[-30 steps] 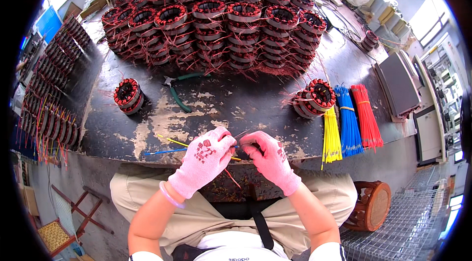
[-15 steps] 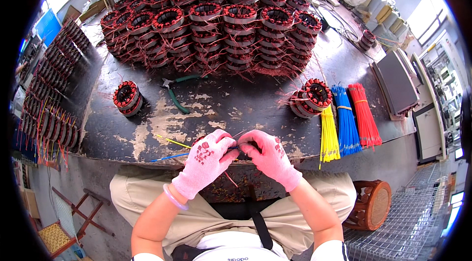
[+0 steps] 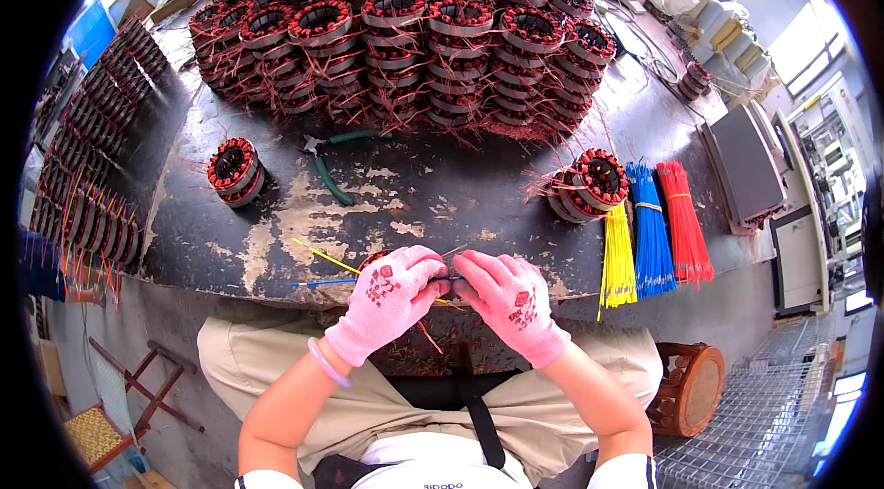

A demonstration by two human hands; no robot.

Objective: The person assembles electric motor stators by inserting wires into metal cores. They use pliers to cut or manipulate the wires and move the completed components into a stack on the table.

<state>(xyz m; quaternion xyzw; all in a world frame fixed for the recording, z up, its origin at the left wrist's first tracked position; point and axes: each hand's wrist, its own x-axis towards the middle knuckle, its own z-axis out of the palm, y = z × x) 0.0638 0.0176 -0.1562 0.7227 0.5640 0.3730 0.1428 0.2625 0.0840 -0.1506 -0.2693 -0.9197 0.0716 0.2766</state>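
Observation:
My left hand (image 3: 387,300) and my right hand (image 3: 509,307), in pink knit gloves, meet at the table's front edge with fingertips pinched together. A bit of blue wire (image 3: 322,284) shows between the fingertips; its long end comes out left of my left hand. Beside it a yellow wire (image 3: 324,255) sticks out, pointing up and left. Behind my left knuckles shows the red rim of a wound stator (image 3: 372,259), mostly hidden by the hand. Thin dark leads reach past the right fingertips. Exactly how the wires join is hidden.
Stacked stators (image 3: 396,56) fill the back of the table (image 3: 276,240). Single stators stand at left (image 3: 236,172) and in a short stack at right (image 3: 589,183). Green-handled cutters (image 3: 330,178) lie between. Yellow (image 3: 618,254), blue (image 3: 650,227) and red wire bundles (image 3: 685,222) lie at right.
My right hand has turned flatter, its back now facing up more, with fingers still at the wire. The blue wire's free end has swung slightly upward. The view has shifted a little.

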